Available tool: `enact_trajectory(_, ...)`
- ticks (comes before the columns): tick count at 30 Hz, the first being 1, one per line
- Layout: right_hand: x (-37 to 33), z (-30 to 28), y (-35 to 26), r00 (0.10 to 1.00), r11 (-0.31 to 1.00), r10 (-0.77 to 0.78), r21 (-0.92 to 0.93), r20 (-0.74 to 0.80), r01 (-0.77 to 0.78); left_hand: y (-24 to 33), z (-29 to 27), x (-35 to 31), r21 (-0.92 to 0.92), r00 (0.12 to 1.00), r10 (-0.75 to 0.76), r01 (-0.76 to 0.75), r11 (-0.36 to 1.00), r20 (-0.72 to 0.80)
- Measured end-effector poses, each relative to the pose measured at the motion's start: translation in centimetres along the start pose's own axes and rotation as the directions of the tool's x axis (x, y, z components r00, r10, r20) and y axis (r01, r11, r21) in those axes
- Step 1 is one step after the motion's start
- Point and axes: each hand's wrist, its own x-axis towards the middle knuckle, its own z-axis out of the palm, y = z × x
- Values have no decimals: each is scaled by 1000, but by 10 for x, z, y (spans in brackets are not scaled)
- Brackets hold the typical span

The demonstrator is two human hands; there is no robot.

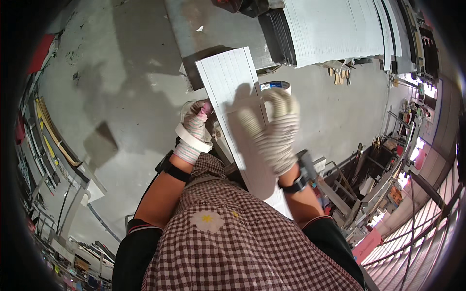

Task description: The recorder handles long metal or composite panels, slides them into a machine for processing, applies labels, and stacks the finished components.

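A long white panel [228, 82] with thin lengthwise lines runs from the bench edge toward my body. My left hand [198, 121], in a striped knit glove with pinkish fingertips, is closed beside the panel's left edge; what it pinches is hidden. Around that wrist sits a white ring [191, 139] like a tape roll. Over the panel's right half, my right hand [277, 131] hovers in a striped glove, slightly blurred, with thumb and fingers apart and nothing visible in them. Just beyond its fingertips is a round roll [287, 87] with a blue label inside, partly hidden.
A grey metal table [213, 29] lies ahead, with a stack of white sheets [330, 34] at its right. Racks of long strips [58, 131] curve along the left. Frames and scrap pieces [347, 189] stand to the right. Grey floor [145, 97] spreads on both sides.
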Motion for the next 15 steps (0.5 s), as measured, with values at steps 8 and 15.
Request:
enact_trajectory(8, -2, 26, -37, 983, 979, 158, -142, 93, -144, -29, -50, 24, 467, 996, -53, 11, 884, 77)
enact_trajectory(15, 0, 28, -45, 982, 979, 163, -137, 97, -149, -108, -29, 82, 323, 963, -268, 255, 911, -7)
